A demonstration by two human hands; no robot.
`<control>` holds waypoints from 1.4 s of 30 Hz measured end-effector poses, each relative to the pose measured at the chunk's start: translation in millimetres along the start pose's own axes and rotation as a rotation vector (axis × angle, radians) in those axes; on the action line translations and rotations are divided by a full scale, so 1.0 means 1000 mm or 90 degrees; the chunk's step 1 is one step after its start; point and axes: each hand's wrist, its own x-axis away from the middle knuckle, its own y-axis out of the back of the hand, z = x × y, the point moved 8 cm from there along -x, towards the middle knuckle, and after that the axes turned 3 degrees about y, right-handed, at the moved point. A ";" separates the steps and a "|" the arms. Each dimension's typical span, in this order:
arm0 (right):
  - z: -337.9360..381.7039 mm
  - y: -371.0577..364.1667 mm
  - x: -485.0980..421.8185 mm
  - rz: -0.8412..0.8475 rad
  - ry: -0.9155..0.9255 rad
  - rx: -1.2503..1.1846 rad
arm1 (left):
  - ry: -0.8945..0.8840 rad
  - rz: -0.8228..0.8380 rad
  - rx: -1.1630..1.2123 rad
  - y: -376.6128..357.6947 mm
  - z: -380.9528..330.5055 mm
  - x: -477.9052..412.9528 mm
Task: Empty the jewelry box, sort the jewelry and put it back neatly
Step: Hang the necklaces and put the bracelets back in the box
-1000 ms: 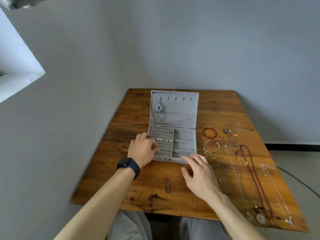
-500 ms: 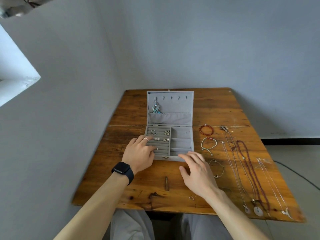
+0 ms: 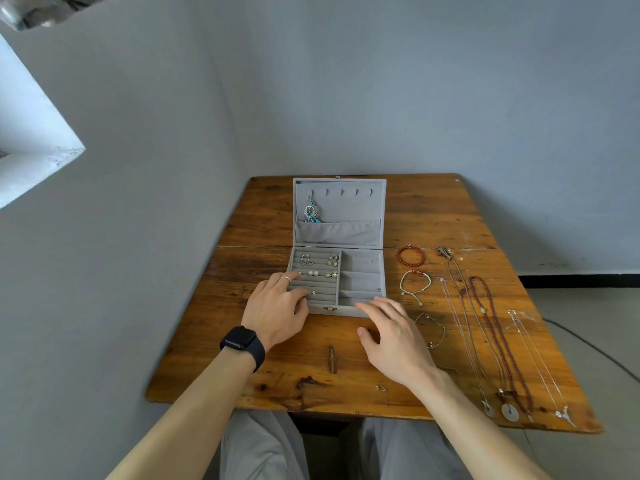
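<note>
Left wrist: black rectangular smartwatch, black strap. A thin silver ring sits on the left hand. At 6 o'clock: light grey fabric trousers.

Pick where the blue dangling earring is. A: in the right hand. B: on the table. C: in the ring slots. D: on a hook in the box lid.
D: the blue earring hangs from the leftmost hook inside the open box lid.

Jewelry box matt grey velvet-like lining; table worn glossy wood; watch matt black
</note>
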 end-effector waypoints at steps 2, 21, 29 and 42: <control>0.000 0.004 0.000 0.002 0.008 -0.017 | -0.001 0.000 0.000 0.002 -0.001 0.000; -0.001 0.021 0.124 -0.106 -0.098 0.001 | -0.004 0.036 0.232 -0.035 -0.101 0.116; -0.004 0.018 0.127 -0.157 -0.116 -0.014 | 0.057 -0.001 0.224 -0.040 -0.106 0.115; 0.010 0.011 0.114 -0.161 -0.098 0.045 | 0.063 -0.025 0.196 -0.039 -0.088 0.116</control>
